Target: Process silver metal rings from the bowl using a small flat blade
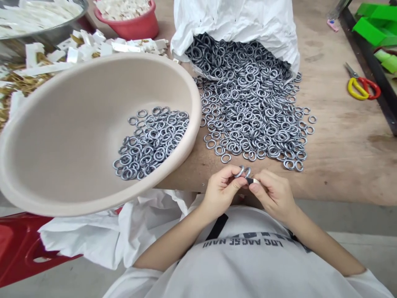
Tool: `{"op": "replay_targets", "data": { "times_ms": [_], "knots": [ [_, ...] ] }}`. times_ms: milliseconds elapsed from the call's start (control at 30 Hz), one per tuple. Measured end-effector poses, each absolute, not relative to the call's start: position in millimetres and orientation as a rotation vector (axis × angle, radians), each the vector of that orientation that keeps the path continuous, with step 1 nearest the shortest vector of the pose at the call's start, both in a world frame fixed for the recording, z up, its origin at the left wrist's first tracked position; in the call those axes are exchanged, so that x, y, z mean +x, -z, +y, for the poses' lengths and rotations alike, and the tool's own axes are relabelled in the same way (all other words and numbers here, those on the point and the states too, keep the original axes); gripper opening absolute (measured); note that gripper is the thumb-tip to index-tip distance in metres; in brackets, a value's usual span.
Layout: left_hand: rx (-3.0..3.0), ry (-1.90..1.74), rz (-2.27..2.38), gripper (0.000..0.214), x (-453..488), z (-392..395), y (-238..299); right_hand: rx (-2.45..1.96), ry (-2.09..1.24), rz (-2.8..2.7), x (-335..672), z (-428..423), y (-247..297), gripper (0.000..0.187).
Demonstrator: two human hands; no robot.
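At the table's near edge, my left hand (221, 191) pinches a grey metal ring (239, 171). Close against it, my right hand (273, 193) pinches a second ring (247, 171) together with a small dark-and-white piece I cannot make out. The two rings touch between my fingertips. Just beyond my hands lies a big pile of the same rings (251, 111), spilling from a white bag (235, 22). To the left a large beige basin (74, 136) tilts over the table edge, with several rings (151, 140) in its lower part.
White plastic pieces (89, 45) and yellowish bits are heaped behind the basin, beside a metal bowl (40, 20) and a red bowl (130, 18). Yellow-and-red scissors (361, 85) lie at the right near green parts (376, 29). A red stool (21, 248) and white bag (102, 236) sit below.
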State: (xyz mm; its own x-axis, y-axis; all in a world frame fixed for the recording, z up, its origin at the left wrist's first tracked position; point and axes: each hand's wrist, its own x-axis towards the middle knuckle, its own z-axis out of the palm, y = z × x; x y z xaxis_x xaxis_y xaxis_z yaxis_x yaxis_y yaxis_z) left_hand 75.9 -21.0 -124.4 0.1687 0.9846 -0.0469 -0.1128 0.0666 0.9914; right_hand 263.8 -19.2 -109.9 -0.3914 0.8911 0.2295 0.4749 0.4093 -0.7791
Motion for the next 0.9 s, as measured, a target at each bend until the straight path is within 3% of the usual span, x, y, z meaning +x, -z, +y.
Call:
{"op": "replay_targets", "data": {
  "times_ms": [533, 900],
  "knots": [
    [1.234, -1.087, 1.048, 0.021, 75.5, -28.0, 121.7, -1.191, -0.689, -2.078, 262.0, -24.5, 104.5, 0.034],
    [1.411, -1.097, 0.941, 0.022, 69.8, -30.7, 118.0, -1.355, -0.812, -1.945, 269.5, -10.7, 114.2, 0.039]
  ]
}}
